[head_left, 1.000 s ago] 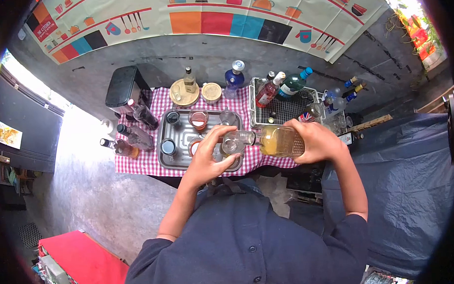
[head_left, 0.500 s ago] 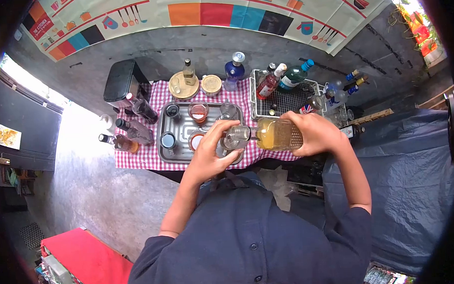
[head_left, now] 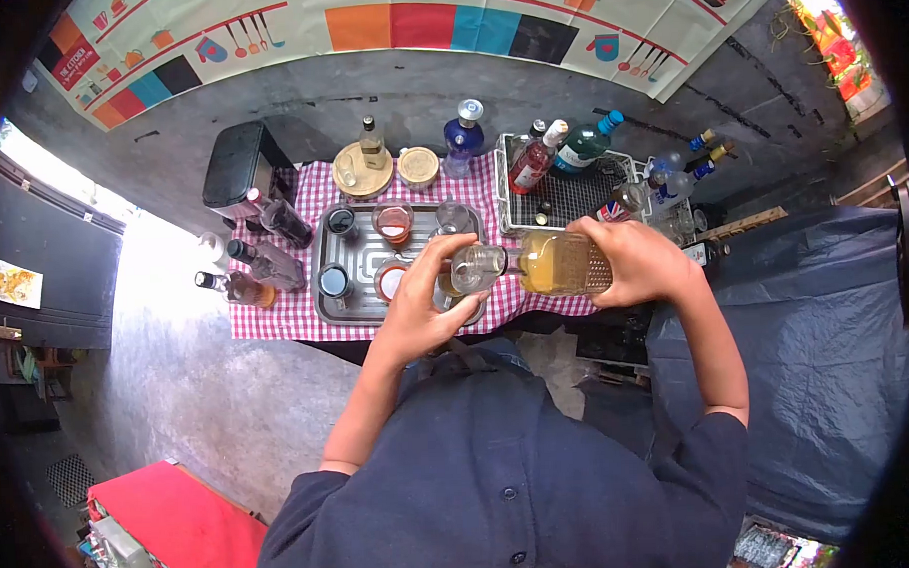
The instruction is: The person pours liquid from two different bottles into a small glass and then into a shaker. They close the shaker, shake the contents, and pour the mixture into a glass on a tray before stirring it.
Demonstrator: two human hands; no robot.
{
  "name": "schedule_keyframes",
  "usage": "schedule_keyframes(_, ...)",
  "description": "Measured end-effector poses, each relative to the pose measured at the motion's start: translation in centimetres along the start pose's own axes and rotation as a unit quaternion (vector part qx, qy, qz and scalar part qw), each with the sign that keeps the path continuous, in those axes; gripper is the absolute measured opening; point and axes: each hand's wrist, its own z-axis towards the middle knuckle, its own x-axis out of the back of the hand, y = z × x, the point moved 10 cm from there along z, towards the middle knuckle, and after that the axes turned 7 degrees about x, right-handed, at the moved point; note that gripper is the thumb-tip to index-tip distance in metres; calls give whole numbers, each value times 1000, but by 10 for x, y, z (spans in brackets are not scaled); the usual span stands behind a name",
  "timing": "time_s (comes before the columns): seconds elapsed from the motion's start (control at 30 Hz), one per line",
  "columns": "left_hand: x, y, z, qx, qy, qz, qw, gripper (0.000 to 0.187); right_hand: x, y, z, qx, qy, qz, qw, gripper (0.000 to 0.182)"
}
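My right hand [head_left: 639,261] grips a clear bottle of yellow liquid [head_left: 559,263], tipped on its side with the neck pointing left. My left hand [head_left: 420,303] holds a small clear glass [head_left: 474,269] at the bottle's mouth, above the front right corner of a grey metal tray [head_left: 365,249]. On the tray stand several small glasses, one with red liquid [head_left: 393,223]. The tray lies on a red-and-white checked cloth [head_left: 275,312].
Behind the tray stand a blue bottle [head_left: 461,137], a small bottle on a wooden disc [head_left: 358,171] and a round lid [head_left: 417,167]. A wire rack [head_left: 572,195] at the right holds pink and green bottles. Dark bottles [head_left: 262,266] lie left of the tray. A black box [head_left: 232,170] sits at the back left.
The bottle and glass have stayed together and risen slightly toward the tray; the glass is tilted more toward the bottle's neck. The view has shifted a little.
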Motion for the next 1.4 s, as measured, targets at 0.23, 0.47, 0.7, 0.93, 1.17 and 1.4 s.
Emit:
schedule_keyframes(0.23, -4, 0, 0, 19, -10, 3, 1000, 63, 3, -2, -2, -3, -8, -4, 1000, 68)
schedule_keyframes(0.47, -6, -5, -1, 24, -14, -19, 999, 63, 5, -4, -4, -3, -7, -16, 1000, 68)
schedule_keyframes(0.7, -8, -5, -2, 31, -20, -47, 998, 64, 4, -3, -4, -19, -23, -9, 1000, 69)
schedule_keyframes(0.93, -10, -3, -1, 24, -26, -54, 998, 65, 6, -5, -5, 0, -11, -14, 1000, 69)
schedule_keyframes(1.17, -11, -4, 0, 32, -26, -60, 997, 67, 7, -2, -6, -4, -10, -19, 1000, 70)
schedule_keyframes(1.4, -15, -6, 5, 48, -24, -67, 996, 68, 8, 7, -7, -15, -15, -1, 1000, 70)
